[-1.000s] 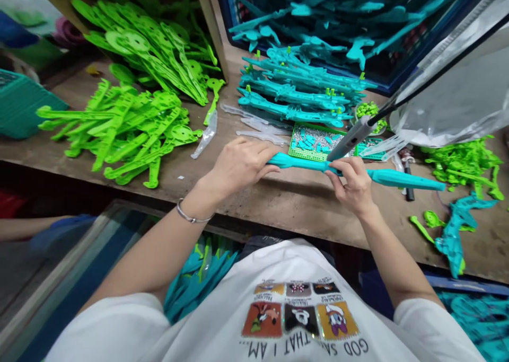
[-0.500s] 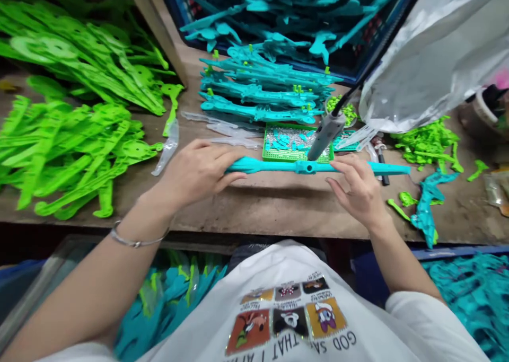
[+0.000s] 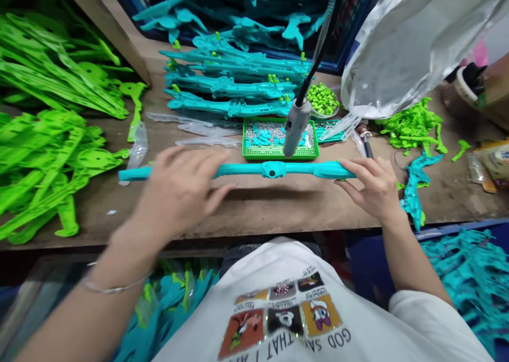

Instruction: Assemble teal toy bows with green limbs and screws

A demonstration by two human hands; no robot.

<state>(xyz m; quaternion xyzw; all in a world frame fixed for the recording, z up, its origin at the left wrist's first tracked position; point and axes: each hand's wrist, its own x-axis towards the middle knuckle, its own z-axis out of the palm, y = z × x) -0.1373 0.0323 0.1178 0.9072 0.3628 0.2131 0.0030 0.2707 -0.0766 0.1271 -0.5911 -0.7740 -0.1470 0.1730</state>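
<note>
A long teal plastic bar (image 3: 294,169) with a round hole near its middle lies level above the table's front part. My right hand (image 3: 371,184) is closed on its wider right end, thumb below and fingers above. My left hand (image 3: 178,192), smeared by motion, is in front of the bar's left part, fingers stretched and thumb apart. The narrow left end of the bar shows beyond that hand. A grey electric screwdriver (image 3: 297,126) hangs on a cable just behind the bar. Behind it stands a green tray (image 3: 278,152) with small screws and teal pieces.
Teal assemblies (image 3: 234,86) with green pegs are stacked behind the tray. Green parts (image 3: 51,166) are piled at left. A bowl of green caps (image 3: 323,99), a white plastic bag (image 3: 397,60) and small green parts (image 3: 413,123) are at right. Blue crates (image 3: 358,266) flank my lap.
The bar has been turned end for end: its wide end is now at my right hand, its narrow end at left. The view has shifted, and the screwdriver hangs clear of the bar.
</note>
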